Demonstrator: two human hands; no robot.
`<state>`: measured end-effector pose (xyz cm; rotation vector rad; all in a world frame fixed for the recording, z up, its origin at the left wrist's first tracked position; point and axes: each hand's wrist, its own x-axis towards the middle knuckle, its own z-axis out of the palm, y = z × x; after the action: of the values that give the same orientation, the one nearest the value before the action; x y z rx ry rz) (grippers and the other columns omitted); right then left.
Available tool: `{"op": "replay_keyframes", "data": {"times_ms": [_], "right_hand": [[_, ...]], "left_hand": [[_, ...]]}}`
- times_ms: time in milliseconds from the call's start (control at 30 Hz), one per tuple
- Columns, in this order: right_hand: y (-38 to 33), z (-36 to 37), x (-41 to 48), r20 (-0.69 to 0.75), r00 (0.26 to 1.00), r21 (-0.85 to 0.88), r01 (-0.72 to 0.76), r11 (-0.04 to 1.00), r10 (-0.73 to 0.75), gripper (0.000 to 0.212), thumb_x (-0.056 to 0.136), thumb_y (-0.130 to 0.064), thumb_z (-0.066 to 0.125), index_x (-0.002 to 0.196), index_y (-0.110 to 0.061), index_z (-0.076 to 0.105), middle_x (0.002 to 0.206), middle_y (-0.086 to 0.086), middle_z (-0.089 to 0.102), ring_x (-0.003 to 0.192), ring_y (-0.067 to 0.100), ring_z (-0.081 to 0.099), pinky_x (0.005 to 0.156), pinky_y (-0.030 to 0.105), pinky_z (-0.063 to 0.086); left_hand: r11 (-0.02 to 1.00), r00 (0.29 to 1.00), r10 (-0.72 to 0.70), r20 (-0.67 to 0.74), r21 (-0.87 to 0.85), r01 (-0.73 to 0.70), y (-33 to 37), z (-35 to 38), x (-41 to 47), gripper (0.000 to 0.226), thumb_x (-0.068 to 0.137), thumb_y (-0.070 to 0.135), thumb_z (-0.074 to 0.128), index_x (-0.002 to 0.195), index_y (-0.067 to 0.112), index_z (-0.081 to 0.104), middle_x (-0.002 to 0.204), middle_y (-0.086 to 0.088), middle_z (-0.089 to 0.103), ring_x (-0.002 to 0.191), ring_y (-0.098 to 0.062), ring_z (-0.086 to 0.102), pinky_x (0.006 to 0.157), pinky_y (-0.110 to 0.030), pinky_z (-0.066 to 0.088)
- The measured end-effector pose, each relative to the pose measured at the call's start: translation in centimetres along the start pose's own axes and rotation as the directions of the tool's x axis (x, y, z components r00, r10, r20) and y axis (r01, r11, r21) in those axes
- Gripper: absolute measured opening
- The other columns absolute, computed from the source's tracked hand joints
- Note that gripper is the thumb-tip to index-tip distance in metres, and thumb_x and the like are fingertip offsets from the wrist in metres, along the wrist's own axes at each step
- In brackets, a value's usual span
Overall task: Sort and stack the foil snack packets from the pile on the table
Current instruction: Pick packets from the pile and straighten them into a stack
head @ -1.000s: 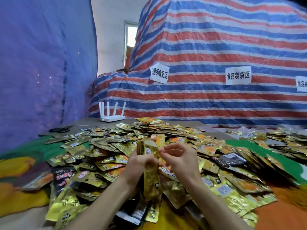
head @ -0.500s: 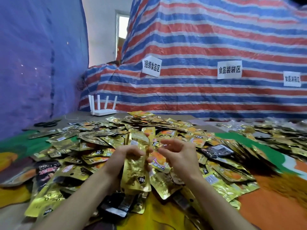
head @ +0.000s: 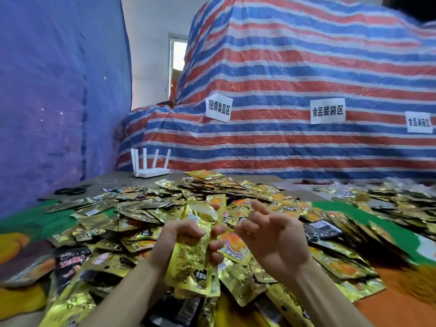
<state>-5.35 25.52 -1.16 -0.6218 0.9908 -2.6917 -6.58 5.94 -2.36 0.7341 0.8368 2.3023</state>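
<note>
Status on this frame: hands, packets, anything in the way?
Left hand grips stack of gold packets. Right hand open, empty, beside it. Loose pile below; nothing blocks the hands.

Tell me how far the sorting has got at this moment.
Early. Done: only a small stack of gold packets, gripped in the left hand. In hand: the right hand is empty, fingers loosely spread beside it. Left: the big pile covering the table; no finished stack shows there.
</note>
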Motion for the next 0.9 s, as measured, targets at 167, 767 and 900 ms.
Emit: {"op": "replay_keyframes", "data": {"times_ms": [167,767,900], "right_hand": [[0.7,0.3,0.5,-0.087,0.995,-0.231,-0.063,0.971,0.044,0.044,0.093,0.01,0.044,0.127,-0.009,0.065,0.11,0.01,0.076,0.06,0.017,0.069,0.054,0.025,0.059],[6.8,1.5,0.0,0.003,0.998,-0.689,0.048,0.723,-0.064,0.076,0.056,-0.022,0.095,0.123,-0.041,0.064,0.136,0.005,0.057,0.116,0.027,0.066,0.08,0.047,0.062],[5.9,1.7,-0.6,0.007,0.973,-0.795,0.146,0.589,-0.231,0.065,0.055,-0.038,0.089,0.115,-0.044,0.067,0.113,-0.038,0.063,0.096,-0.03,0.05,0.072,0.003,0.049]], "left_hand": [[0.977,0.962,-0.048,-0.27,0.189,0.102,-0.2,0.2,-0.2,0.055,0.064,0.005,0.068,0.117,-0.009,0.067,0.077,-0.014,0.057,0.064,-0.026,0.057,0.06,-0.035,0.053],[0.744,0.518,0.665,-0.539,0.543,-0.389,-1.1,1.4,1.2,0.03,0.093,0.026,0.068,0.12,0.028,0.057,0.086,-0.006,0.072,0.07,-0.023,0.07,0.058,-0.039,0.06],[0.801,0.601,0.575,-0.556,0.533,-0.273,-0.8,1.6,1.1,0.03,0.098,0.034,0.061,0.123,0.018,0.057,0.089,-0.009,0.074,0.075,-0.027,0.074,0.059,-0.037,0.059]]}}
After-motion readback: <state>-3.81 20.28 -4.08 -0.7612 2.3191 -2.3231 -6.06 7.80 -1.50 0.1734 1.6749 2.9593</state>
